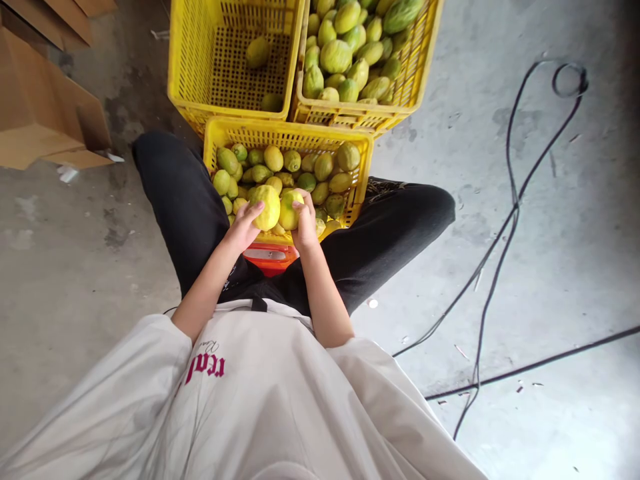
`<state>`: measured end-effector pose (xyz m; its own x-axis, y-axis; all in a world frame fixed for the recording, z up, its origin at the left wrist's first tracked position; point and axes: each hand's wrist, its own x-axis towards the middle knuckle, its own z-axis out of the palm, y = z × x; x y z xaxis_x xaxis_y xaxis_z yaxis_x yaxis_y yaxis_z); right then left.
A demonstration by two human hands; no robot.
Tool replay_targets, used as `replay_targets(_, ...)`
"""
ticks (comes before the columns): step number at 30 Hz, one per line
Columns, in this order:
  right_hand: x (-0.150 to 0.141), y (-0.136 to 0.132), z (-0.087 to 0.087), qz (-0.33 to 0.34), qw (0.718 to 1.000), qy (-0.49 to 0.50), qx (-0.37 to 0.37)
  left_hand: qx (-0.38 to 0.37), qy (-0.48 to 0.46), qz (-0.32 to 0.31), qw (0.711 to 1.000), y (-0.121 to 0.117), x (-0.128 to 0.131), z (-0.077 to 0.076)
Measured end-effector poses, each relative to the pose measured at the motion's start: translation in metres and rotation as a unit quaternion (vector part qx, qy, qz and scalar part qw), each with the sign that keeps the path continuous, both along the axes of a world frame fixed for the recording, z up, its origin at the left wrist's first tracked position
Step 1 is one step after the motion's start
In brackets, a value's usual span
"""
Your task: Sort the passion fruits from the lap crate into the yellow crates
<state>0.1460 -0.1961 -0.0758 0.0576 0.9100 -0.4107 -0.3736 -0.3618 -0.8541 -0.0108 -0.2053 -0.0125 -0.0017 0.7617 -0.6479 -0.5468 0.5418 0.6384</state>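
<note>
My left hand (243,227) is closed around a rounded yellow fruit (267,207), its thumb lying along the near side. Beside it, my right hand (307,223) grips a second yellow-green fruit (289,211), with the thumb on top. The two fruits are side by side, close together, over the near part of a yellow plastic crate (287,127) between my knees. Several green and yellow fruits (260,174) of the same sort lie in that crate. Their exact kind is hard to tell; they look like small papayas or large lemons.
Behind stand two more yellow crates: the left one (181,67) holds a couple of fruits, the right one (425,73) is heaped with them. Opened cardboard boxes (50,100) lie at far left. A looped black cable (515,207) crosses the concrete floor at right.
</note>
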Motion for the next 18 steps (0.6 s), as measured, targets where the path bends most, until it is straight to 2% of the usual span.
replay_targets(6,-0.002,0.001,-0.008,0.012,0.998,-0.061,-0.027,0.000,0.053,-0.022,0.998,-0.001,0.001,-0.013)
replay_targets(11,-0.003,0.002,-0.011,-0.016,0.994,-0.088,-0.055,0.005,0.068,-0.027,0.997,-0.002,0.004,-0.018)
replay_targets(14,-0.008,0.001,-0.012,-0.025,0.993,-0.063,-0.097,-0.013,0.071,-0.003,0.997,-0.002,0.005,-0.021)
replay_targets(18,-0.012,0.001,-0.009,-0.019,0.992,0.019,-0.123,-0.056,0.042,0.065,0.995,0.001,0.002,-0.022)
